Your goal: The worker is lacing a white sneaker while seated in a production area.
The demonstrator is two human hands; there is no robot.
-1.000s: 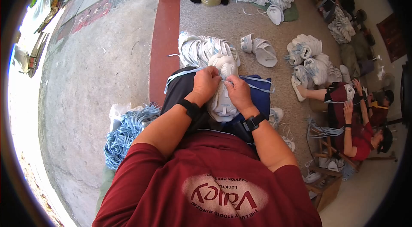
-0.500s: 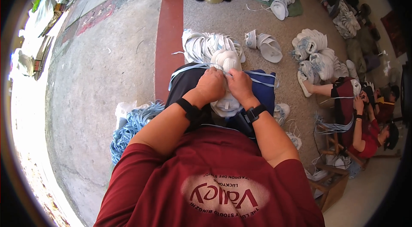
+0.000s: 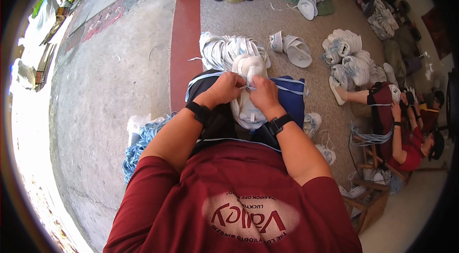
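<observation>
A white shoe [image 3: 248, 111] rests on my lap, its toe pointing away from me. My left hand [image 3: 225, 90] is closed in a pinch on a light blue shoelace over the middle of the shoe. Close by on the right, my right hand [image 3: 264, 94] pinches the shoelace [image 3: 246, 86] too. Lace ends trail outward over both thighs, across dark trousers and a blue cloth [image 3: 292, 104]. The fingertips partly hide the eyelets, so the threading cannot be made out.
Beyond my knees lie a row of white shoes [image 3: 229, 51] and two loose shoe pieces [image 3: 297, 52]. Blue laces [image 3: 141, 150] are heaped at my left. On the right, a co-worker [image 3: 406, 150] handles a shoe near a wooden stool [image 3: 370, 200] and stacked shoes [image 3: 356, 69].
My left hand has drawn slightly left, widening the gap between my hands. The shoe stays on my lap. The whole view has shifted a little.
</observation>
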